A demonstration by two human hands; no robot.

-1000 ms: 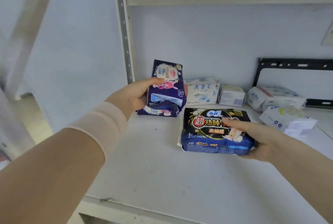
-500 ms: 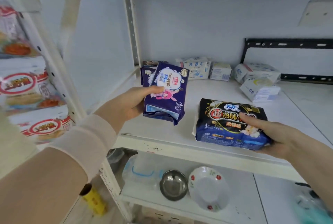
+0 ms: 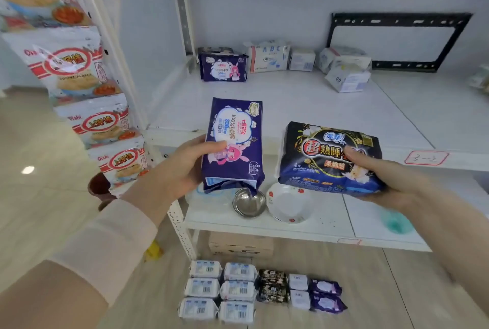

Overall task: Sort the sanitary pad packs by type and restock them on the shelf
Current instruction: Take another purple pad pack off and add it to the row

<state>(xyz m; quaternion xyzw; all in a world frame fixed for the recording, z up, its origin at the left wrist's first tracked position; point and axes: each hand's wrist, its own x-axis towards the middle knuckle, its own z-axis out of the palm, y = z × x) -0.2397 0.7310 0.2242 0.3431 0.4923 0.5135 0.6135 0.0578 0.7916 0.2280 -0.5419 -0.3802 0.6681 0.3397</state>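
Observation:
My left hand [image 3: 182, 167] grips a purple pad pack [image 3: 234, 143] with a pink rabbit figure, held upright in front of the white shelf [image 3: 304, 106]. My right hand [image 3: 381, 178] holds a dark blue and black pad pack [image 3: 325, 156] flat, thumb on top. At the shelf's back stand another purple pack [image 3: 223, 68], a white ABC pack [image 3: 268, 57] and several white packs [image 3: 344, 67]. Several more pad packs [image 3: 254, 289] lie in rows on the floor below.
A strip of snack bags [image 3: 79, 77] hangs at the left beside the shelf post [image 3: 182, 6]. The lower shelf holds a steel bowl [image 3: 248, 201] and a white dish [image 3: 288, 204]. A black bracket [image 3: 397, 40] is on the wall. A cardboard box [image 3: 240, 245] sits under the shelf.
Both hands have pulled back from the shelf toward me with their packs. The view has tilted down, so the lower shelf and the packs on the floor show.

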